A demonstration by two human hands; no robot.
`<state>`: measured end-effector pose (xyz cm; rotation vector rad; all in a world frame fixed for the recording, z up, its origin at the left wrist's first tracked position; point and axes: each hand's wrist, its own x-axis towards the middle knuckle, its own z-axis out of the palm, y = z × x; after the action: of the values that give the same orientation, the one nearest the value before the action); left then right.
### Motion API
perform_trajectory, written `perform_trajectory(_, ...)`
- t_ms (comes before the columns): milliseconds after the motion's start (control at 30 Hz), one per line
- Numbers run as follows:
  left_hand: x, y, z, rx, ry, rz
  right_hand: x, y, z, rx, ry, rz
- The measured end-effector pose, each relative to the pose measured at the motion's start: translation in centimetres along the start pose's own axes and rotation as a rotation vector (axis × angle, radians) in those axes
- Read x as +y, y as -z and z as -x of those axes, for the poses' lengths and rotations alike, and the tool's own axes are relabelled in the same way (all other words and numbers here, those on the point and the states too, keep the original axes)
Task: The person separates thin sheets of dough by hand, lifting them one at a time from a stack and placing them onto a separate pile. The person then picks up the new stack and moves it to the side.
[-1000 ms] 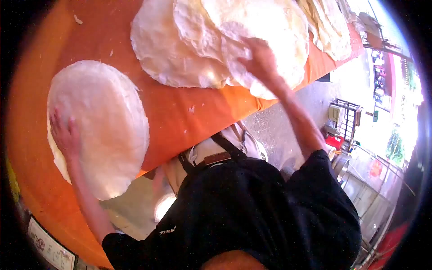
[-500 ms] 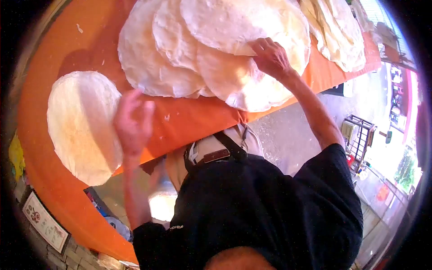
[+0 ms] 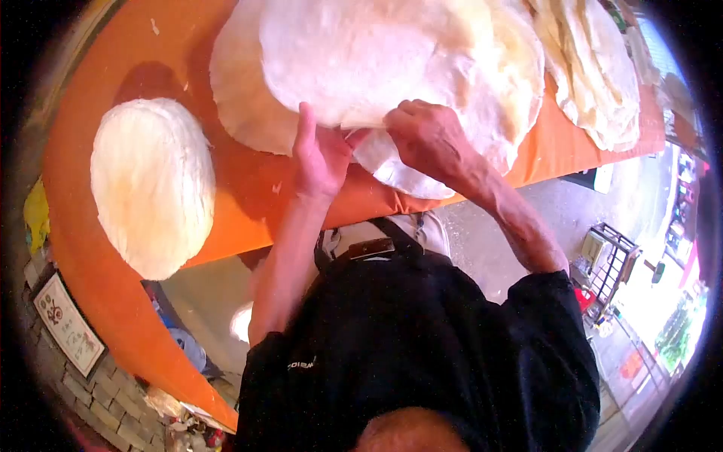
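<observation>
Right fingers pinch the edge of a broad pale sheet, the left hand open beside it

We see a table (image 3: 248, 207) under an orange cover, and along its near edge the person's two bare hands close together. The right hand (image 3: 431, 139) has its fingers bunched and closed, gripping the near rim of the top sheet (image 3: 346, 60), a wide, thin, whitish round. The left hand (image 3: 322, 160) is just beside it, thumb pointing up and well apart from the fingers. Its fingertips are partly hidden by the sheet's rim, so we cannot tell whether they touch it; we see nothing gripped between thumb and fingers.

The top sheet lies over a pile of lower sheets (image 3: 239, 102), which spreads across the middle of the table and reaches its near edge below the right hand. Toward the table's left side, well apart from the pile, we find an oval sheet (image 3: 154, 188) lying flat, its near end at the near edge; we cannot tell how many layers it has. Close to the table's right end, beside the pile, lie folded sheets (image 3: 591, 75) with long creases.

Beyond the table's left edge we notice a framed card (image 3: 69, 324) with writing, above brickwork (image 3: 113, 418). Past the near edge, to the right, stands a dark metal rack (image 3: 614, 264). The person wears a black shirt (image 3: 422, 339).
</observation>
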<state>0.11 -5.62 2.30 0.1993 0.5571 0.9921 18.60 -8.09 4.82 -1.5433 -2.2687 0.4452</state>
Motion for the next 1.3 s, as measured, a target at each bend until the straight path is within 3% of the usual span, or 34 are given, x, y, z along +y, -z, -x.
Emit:
perform_trajectory(133,-0.3,2.0,0.2,0.136,-0.016,-0.188,-0.1,-0.1,0.5,0.047,-0.045,-0.269)
perform_trajectory(233,-0.4,1.6,0.3,0.069,-0.039,-0.162,-0.1,0.5,0.1,0.013,-0.169,-0.406)
perform_trajectory(400,-0.6,0.9,-0.2,-0.003,-0.086,-0.275,0.4,0.8,-0.5,0.069,-0.158,-0.487)
perform_trajectory(533,-0.2,-0.7,-0.6,0.051,-0.099,-0.386,0.0,0.1,-0.8,0.182,-0.065,-0.223)
perform_trajectory(667,-0.4,0.1,-0.9,0.247,-0.089,-0.439,-0.7,0.3,-1.8,0.314,-0.261,-0.203)
perform_trajectory(767,0.1,-0.4,-0.4,0.083,-0.075,-0.361,-0.7,-1.9,-1.6,0.122,-0.205,-0.115)
perform_trajectory(800,0.2,-0.7,-0.1,0.093,-0.002,-0.370,-0.8,-2.3,-1.5,0.087,-0.167,-0.216)
perform_trajectory(900,-0.9,-0.3,-0.1,0.145,-0.147,-0.772,-0.7,-2.3,-1.9,0.027,-0.373,-0.339)
perform_trajectory(933,-1.8,0.5,-0.5,0.299,-0.157,-0.729,-0.7,-2.3,-2.3,0.107,-0.356,-0.331)
perform_trajectory(1033,-2.1,2.8,-0.7,0.280,-0.047,-0.398,0.0,-1.8,-3.0,0.030,-0.266,-0.124)
perform_trajectory(1167,-2.0,4.5,0.0,0.386,-0.162,-0.476,3.2,3.5,-5.0,0.502,-0.318,-0.041)
perform_trajectory(1233,-2.1,5.5,-0.5,0.352,-0.096,-0.439,3.5,2.2,-4.1,0.254,-0.369,0.039)
perform_trajectory(1267,-2.2,5.6,-0.8,0.330,-0.063,-0.420,1.6,1.3,-3.7,0.255,-0.303,-0.094)
perform_trajectory(1300,-2.0,5.2,-1.3,0.385,-0.056,-0.376,-0.6,1.1,-4.0,0.043,-0.398,-0.105)
